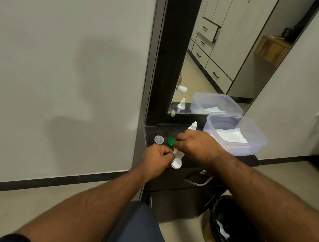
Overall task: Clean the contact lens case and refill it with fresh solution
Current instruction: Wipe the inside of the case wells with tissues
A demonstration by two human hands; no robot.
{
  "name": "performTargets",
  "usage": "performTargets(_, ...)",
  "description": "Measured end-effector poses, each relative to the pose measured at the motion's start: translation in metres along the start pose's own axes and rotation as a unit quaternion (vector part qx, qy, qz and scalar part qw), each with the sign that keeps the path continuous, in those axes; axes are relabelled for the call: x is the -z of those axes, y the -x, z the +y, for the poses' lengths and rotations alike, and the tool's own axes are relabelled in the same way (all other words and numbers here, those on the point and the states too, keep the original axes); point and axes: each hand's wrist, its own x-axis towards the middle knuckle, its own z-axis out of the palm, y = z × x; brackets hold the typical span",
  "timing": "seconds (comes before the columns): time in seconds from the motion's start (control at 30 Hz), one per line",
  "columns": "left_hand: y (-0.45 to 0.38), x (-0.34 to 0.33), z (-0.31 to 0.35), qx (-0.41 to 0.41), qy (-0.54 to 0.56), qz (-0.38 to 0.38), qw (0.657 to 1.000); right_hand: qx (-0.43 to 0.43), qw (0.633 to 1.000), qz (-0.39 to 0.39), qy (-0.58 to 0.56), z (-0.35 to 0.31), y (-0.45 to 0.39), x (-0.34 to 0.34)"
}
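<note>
We see the white lens case [176, 160] lying lengthwise toward us at the tabletop's [153, 130] front edge, near end pinched by the left hand [156, 158]; the right hand [198, 146] curls over its far end — beside the green cap [171, 141]; its grip is hidden.

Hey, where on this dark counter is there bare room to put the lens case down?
Bare counter shows at the back left, behind the clear cap toward the mirror frame. The middle is crowded: green cap, solution bottle, both hands on the lens case. The plastic tub fills the right side.
</note>
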Motion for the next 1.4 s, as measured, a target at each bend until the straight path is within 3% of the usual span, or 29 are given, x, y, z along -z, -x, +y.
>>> performTargets(0.1,-0.001,-0.003,-0.003,-0.005,-0.006,0.016,1.000,-0.151,0.980,0.066,-0.116,-0.013,0.008,-0.021)
performTargets(0.17,-0.002,-0.005,-0.003,-0.009,-0.017,0.023,1.000,-0.279,0.927,0.118,-0.222,-0.029,0.011,-0.035)
performTargets(0.23,-0.001,-0.006,-0.002,-0.017,-0.023,0.032,0.999,-0.412,0.827,0.183,-0.335,-0.047,0.010,-0.043)
performTargets(0.3,0.002,-0.007,-0.001,-0.022,-0.029,0.040,0.999,-0.525,0.684,0.224,-0.454,-0.058,0.007,-0.045)
performTargets(0.37,0.004,-0.008,0.000,-0.023,-0.037,0.053,0.998,-0.576,0.547,0.222,-0.565,-0.059,0.004,-0.045)
performTargets(0.43,0.004,-0.007,0.000,-0.026,-0.028,0.062,0.997,-0.582,0.460,0.180,-0.646,-0.056,0.004,-0.043)
performTargets(0.47,0.004,-0.007,-0.001,-0.028,-0.022,0.063,0.997,-0.577,0.444,0.156,-0.668,-0.055,0.007,-0.042)
performTargets(0.57,0.003,-0.006,-0.001,-0.026,-0.021,0.055,0.998,-0.559,0.474,0.149,-0.664,-0.045,0.019,-0.035)
performTargets(0.63,0.003,-0.006,-0.001,-0.029,-0.025,0.056,0.998,-0.534,0.565,0.186,-0.601,-0.036,0.029,-0.025)
performTargets(0.77,0.003,-0.006,-0.002,-0.032,-0.022,0.056,0.998,-0.380,0.798,0.174,-0.433,-0.036,0.032,-0.022)
performTargets(0.83,0.005,-0.005,-0.002,-0.038,-0.014,0.047,0.998,-0.334,0.844,0.153,-0.390,-0.043,0.027,-0.028)
performTargets(0.93,0.007,-0.005,-0.003,-0.042,-0.006,0.042,0.998,-0.342,0.853,0.158,-0.361,-0.049,0.021,-0.033)
performTargets(1.17,0.010,-0.007,-0.005,-0.065,-0.046,0.063,0.995,-0.436,0.799,0.191,-0.366,-0.061,0.012,-0.034)
performTargets(1.4,0.013,-0.012,-0.010,-0.102,-0.089,0.085,0.987,-0.527,0.657,0.193,-0.504,-0.068,-0.001,-0.024)
